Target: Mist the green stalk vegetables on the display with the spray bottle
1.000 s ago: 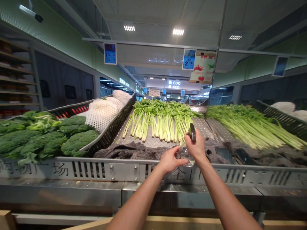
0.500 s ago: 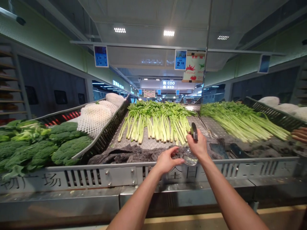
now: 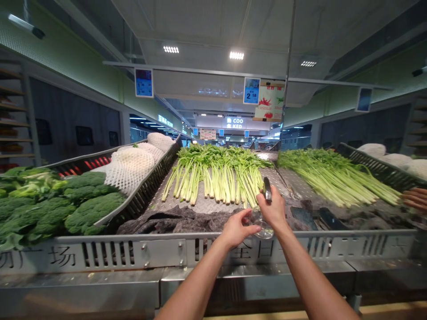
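Observation:
My right hand (image 3: 271, 206) is wrapped round the neck of a clear spray bottle (image 3: 265, 231) with a black trigger head standing up above the fist. My left hand (image 3: 237, 229) is at the bottle's left side, its thumb across the lower body and its fingers curled at the edge. Just beyond the hands, bunches of green celery (image 3: 220, 178) lie in a row, leaves to the back and pale stalk ends towards me. In front of them a dark wet cloth (image 3: 187, 220) is bunched along the shelf's front.
Broccoli (image 3: 86, 204) fills the left section, beside pale produce in white foam nets (image 3: 130, 166). A slotted grey rail (image 3: 163, 253) runs along the front. The mirror at right reflects the celery (image 3: 336, 178) and a hand (image 3: 415, 195) at its edge. Price signs (image 3: 251, 91) hang overhead.
The view has swung slightly right. My left hand drew a little away from the bottle half a second ago and now touches it again. My right hand keeps its grip.

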The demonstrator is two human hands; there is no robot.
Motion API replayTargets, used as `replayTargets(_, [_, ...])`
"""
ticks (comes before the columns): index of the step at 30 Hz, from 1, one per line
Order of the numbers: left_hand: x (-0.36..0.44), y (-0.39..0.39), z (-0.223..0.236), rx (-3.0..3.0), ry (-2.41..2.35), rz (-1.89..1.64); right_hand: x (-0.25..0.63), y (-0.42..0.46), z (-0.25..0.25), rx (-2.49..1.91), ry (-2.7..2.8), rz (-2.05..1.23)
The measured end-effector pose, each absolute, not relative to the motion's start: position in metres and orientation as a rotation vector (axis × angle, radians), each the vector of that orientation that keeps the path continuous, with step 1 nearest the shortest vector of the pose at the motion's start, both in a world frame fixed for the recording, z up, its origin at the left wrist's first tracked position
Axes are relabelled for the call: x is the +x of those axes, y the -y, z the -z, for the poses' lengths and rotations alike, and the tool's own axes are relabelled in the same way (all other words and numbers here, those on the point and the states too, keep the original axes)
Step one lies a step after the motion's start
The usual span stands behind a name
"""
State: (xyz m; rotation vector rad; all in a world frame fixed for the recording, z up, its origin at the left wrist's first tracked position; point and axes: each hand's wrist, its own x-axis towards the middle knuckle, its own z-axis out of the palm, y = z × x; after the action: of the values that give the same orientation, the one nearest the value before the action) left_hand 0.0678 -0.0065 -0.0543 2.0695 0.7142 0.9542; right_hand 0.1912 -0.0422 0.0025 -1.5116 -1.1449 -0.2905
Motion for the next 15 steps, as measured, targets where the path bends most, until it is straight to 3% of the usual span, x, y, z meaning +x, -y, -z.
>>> replayTargets(15, [0.0652, 0.0103, 0.0546, 2.151, -0.77, -0.908, 0.1908, 0.0412, 0.0009, -1.54, 1.088, 0.349])
